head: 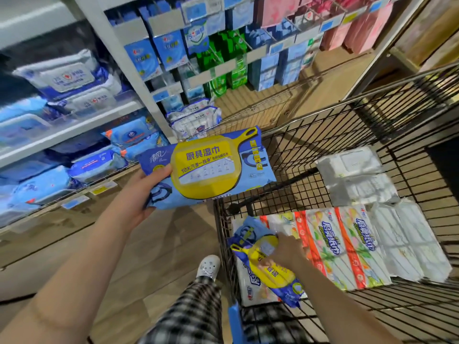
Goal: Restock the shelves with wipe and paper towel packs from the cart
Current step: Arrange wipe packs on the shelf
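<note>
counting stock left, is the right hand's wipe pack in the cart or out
In the cart: the wipe pack lies on paper towel packs inside the wire walls, right hand gripping it.

glossy plastic wipe pack [211,167], black metal wire cart [347,135] (matt), wood-look floor [161,244]

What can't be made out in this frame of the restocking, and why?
- Head view: the left hand has its fingers behind the held wipe pack; only the thumb shows.
- Head view: the shelf packs at left are motion-blurred, so their labels are unreadable.
- Head view: the white pack is mostly covered by the second wipe pack and the right hand.
- Head view: the near end of the cart is cut off by the bottom edge.
</note>
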